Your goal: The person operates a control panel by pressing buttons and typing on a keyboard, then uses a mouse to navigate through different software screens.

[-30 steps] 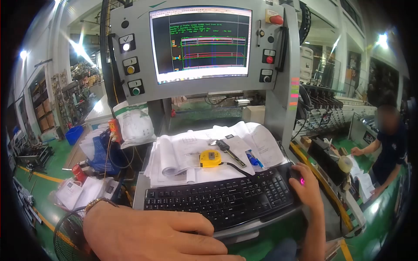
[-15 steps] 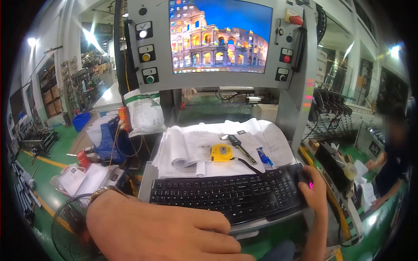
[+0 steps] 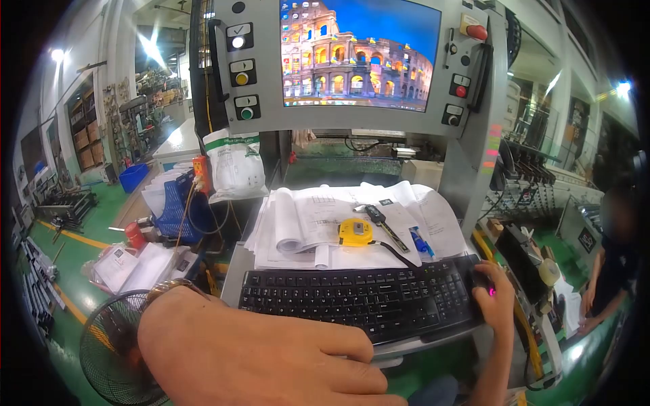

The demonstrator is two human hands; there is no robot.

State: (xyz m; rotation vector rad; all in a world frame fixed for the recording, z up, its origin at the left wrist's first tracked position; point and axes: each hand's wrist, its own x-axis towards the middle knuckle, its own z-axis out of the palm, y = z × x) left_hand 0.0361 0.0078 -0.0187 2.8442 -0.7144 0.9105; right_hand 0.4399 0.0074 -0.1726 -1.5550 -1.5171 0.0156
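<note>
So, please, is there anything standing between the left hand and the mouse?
Yes, the right part of the keyboard lies between the left hand and the mouse, and the right hand mostly covers the mouse.

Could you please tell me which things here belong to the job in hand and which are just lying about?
In use, it seems:
- mouse in the right hand
- keyboard beyond the left hand
- lit screen

Apparently just lying about:
- yellow tape measure on the papers
- blue pen

A grey shelf (image 3: 235,276) carries a black keyboard (image 3: 365,298) with a pile of white papers (image 3: 325,208) behind it.
</note>
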